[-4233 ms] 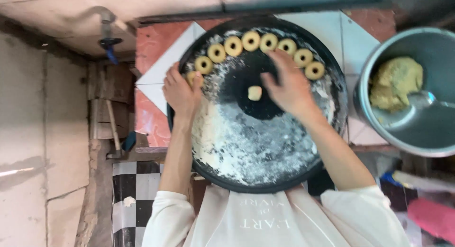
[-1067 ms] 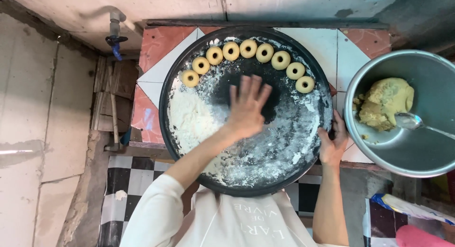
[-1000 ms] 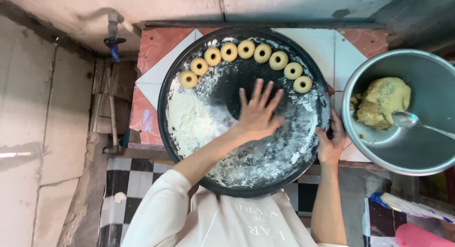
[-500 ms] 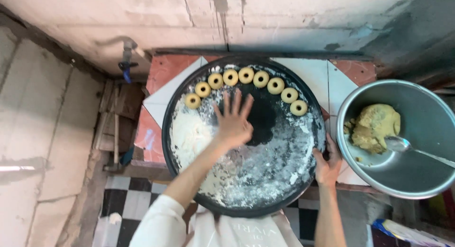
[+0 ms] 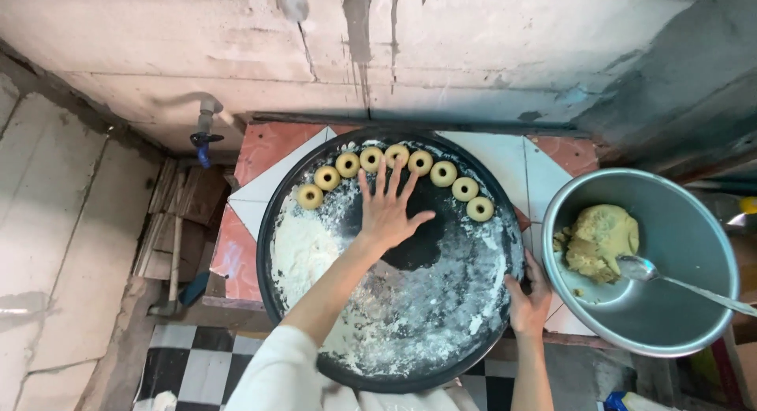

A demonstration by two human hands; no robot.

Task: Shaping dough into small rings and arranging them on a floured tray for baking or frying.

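A round black tray (image 5: 441,356) dusted with white flour lies on a tiled counter. Several ring-shaped dough pieces (image 5: 443,173) run in an arc along its far edge. My left hand (image 5: 389,212) rests flat on the tray's bare dark centre with its fingers spread, the fingertips close to the rings. It holds nothing. My right hand (image 5: 529,300) grips the tray's right rim. A heap of flour (image 5: 303,253) sits on the left of the tray.
A metal bowl (image 5: 694,316) stands to the right with a lump of yellow dough (image 5: 603,239) and a spoon (image 5: 654,273) in it. A tap (image 5: 204,135) juts from the concrete wall at the back left. Wooden boards (image 5: 177,214) lie below it.
My left hand has slid from the tray's middle toward the far rings, still flat and spread. My right hand has stayed on the right rim. The view has tilted up toward the wall.
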